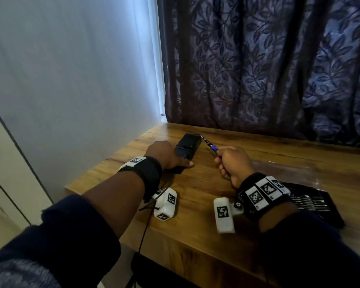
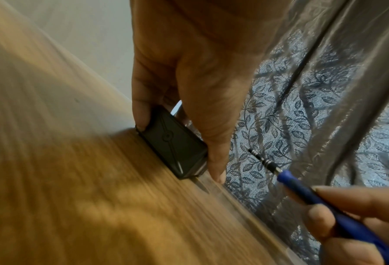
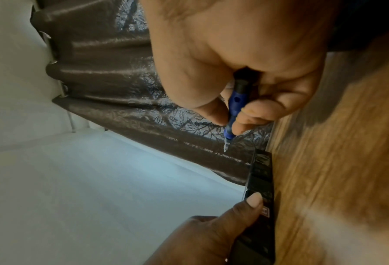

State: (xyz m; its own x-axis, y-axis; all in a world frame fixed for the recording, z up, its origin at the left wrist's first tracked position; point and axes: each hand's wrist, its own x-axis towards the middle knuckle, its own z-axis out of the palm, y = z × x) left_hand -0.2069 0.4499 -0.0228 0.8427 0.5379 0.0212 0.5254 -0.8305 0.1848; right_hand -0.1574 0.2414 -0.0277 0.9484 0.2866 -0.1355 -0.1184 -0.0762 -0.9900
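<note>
Your left grip (image 1: pixel 164 154) pinches the black box (image 1: pixel 189 144) by its sides, flat on the counter (image 1: pixel 195 215). Your right grip (image 1: pixel 233 163), beside the box, curls round the screwdriver (image 1: pixel 210 144) (casing probably light, rigid, slick: press down).

Wooden table (image 1: pixel 279 163) against dark leaf-patterned curtain (image 1: pixel 258 69); pale wall (image 1: pixel 71 69) left, daylight at curtain edge.

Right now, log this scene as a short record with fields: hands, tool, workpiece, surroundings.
Left: the left hand grips the black box by its sides.
Right: the right hand holds the blue-handled screwdriver.
Tool tip: at the box's far right corner; whether it touches cannot be told.
Workpiece: the box lies flat on the wooden table.
Surroundings: a bit case beside the right wrist; a patterned curtain behind.
</note>
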